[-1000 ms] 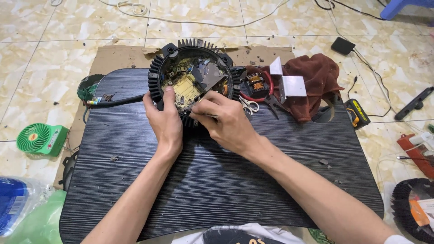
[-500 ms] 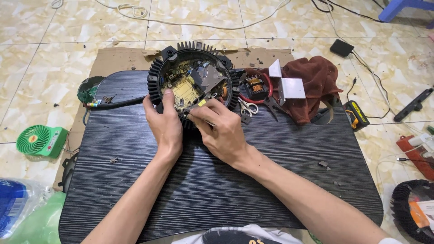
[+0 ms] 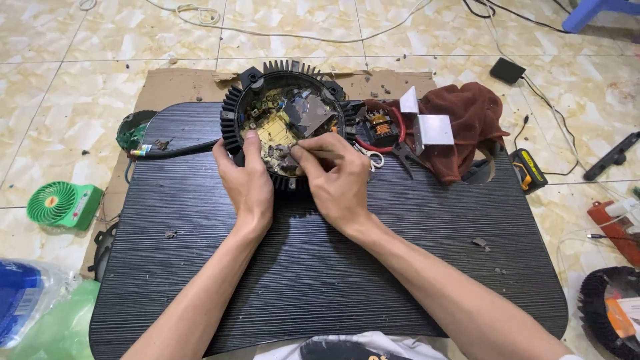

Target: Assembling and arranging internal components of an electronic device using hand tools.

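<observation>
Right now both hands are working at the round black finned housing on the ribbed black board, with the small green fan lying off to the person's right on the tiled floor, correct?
Not quite. The head view shows the small green fan on the person's left, not the right. The rest holds: the left hand and right hand are at the round black finned housing on the ribbed black board.

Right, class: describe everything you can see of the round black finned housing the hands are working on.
The housing is round, black and metal-looking, ringed with cooling fins. It lies open side up at the far edge of the ribbed black board. Inside sit a yellowish circuit board and a grey plate. A black cable leaves its left side. The left hand steadies its near rim; the right hand reaches inside.
</observation>
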